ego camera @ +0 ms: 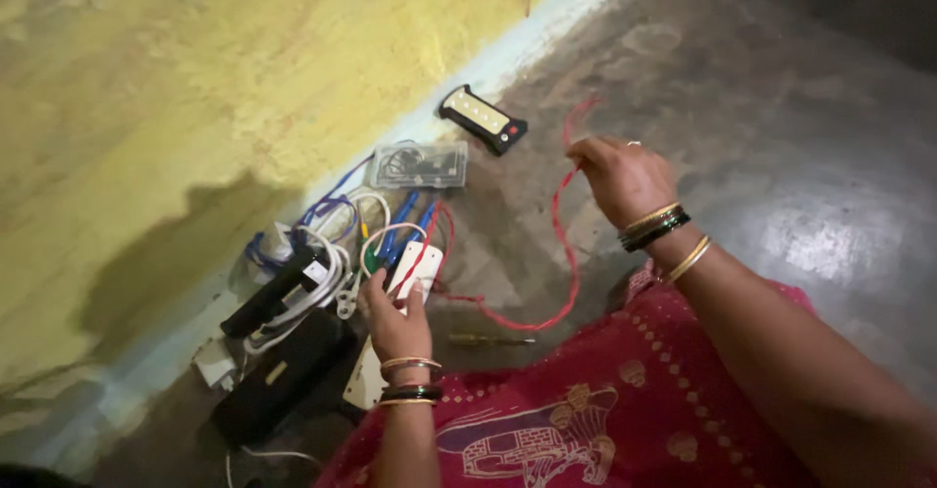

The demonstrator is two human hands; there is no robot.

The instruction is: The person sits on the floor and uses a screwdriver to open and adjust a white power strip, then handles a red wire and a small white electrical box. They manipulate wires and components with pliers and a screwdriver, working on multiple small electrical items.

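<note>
The red wire (558, 244) is looping across the grey floor (781, 156) from the white switch box (415, 268) up to the person's right hand (617, 178), which is pinching it between fingertips in a narrow grip and lifting its upper end off the ground. It looks thin, light and limp: it is sagging in a long curve rather than holding a line, so I judge it will follow wherever it is pulled and will kink if bent sharply. The insulation looks smooth, so a firm pinch close to the end seems the sensible hold, as the hand is doing now. Its long run is going from low beside the white switch box, sweeping out away from the box along the floor, then rising steeply to the hand, with the free tip pointing up and away from the box.

The left hand (393, 320) is resting on the near end of the white switch box, fingers curled around it and pressing it down; it is holding the box.

Just beyond the box a tangle of blue, white and green wires (337, 234) is lying against the yellow wall (195, 78). Farther beyond sits a clear plastic case (420, 164), and past that a black remote-like device (482, 118). Beside the box, wallward, black blocks (278, 361) are lying. A small screwdriver (488, 340) is lying near the box, against the red patterned cloth (605, 400).
</note>
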